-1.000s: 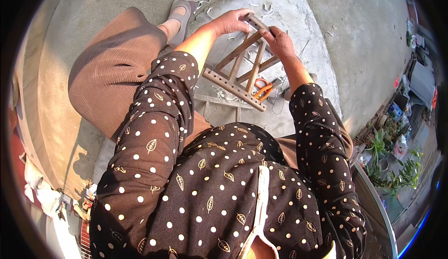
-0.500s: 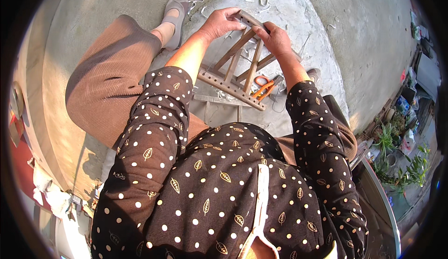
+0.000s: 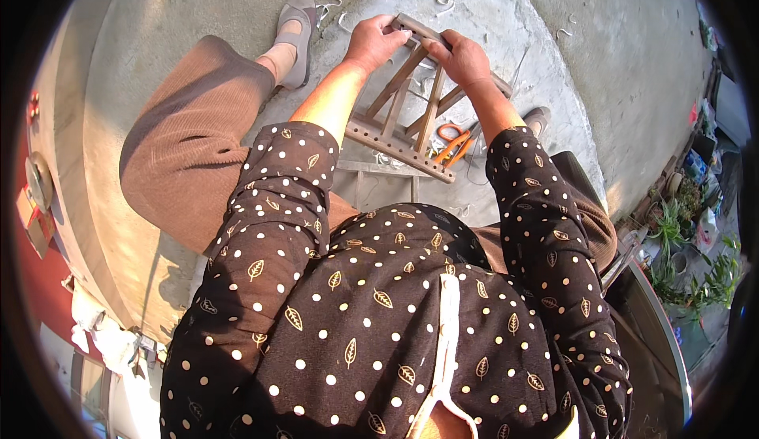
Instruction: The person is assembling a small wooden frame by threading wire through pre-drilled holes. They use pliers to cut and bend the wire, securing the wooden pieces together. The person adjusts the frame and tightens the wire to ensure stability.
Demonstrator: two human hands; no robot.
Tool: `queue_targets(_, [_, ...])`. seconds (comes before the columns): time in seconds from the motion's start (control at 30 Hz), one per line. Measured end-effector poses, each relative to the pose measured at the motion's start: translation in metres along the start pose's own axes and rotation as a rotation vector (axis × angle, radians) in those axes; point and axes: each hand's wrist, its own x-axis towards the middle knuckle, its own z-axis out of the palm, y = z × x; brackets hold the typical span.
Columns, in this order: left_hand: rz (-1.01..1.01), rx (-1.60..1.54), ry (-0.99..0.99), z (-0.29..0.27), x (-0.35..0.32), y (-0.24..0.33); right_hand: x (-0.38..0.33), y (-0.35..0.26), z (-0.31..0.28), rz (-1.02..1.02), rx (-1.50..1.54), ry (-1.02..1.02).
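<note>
I see my left hand (image 3: 378,42) clenched on the top bar of the wooden frame (image 3: 411,111), right hand (image 3: 460,58) gripping the same bar at 3 o'clock of it, steadying the frame upright against my knees. Orange scissors (image 3: 452,140) lie at 5 o'clock on the concrete floor (image 3: 617,67), probably within reach. Grey shoe (image 3: 296,32) sits at 9 o'clock.

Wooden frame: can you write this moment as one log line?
left hand: grips wooden frame top | right hand: grips top | orange scissors: on ground beneath
</note>
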Motion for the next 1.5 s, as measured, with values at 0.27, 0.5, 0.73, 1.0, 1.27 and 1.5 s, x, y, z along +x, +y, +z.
queue_targets(0.27, [-0.056, -0.29, -0.071, 0.0, -0.004, 0.008, -0.005, -0.002, -0.006, -0.014, -0.011, 0.072])
queue_targets(0.5, [-0.294, -0.358, -0.122, -0.005, -0.032, 0.038, -0.036, -0.001, -0.012, -0.079, 0.13, 0.171])
queue_targets(0.73, [-0.27, -0.442, -0.342, -0.006, -0.068, 0.049, -0.083, 0.006, -0.014, -0.208, 0.186, 0.267])
queue_targets(1.0, [-0.296, -0.511, -0.29, -0.001, -0.105, 0.067, -0.119, 0.014, -0.005, -0.3, 0.192, 0.304])
queue_targets(1.27, [0.003, -0.479, -0.598, -0.01, -0.092, 0.056, -0.131, 0.012, -0.004, -0.347, 0.178, 0.324])
queue_targets(1.5, [-0.085, -0.451, -0.835, -0.02, -0.073, 0.049, -0.128, 0.013, -0.008, -0.384, 0.171, 0.348])
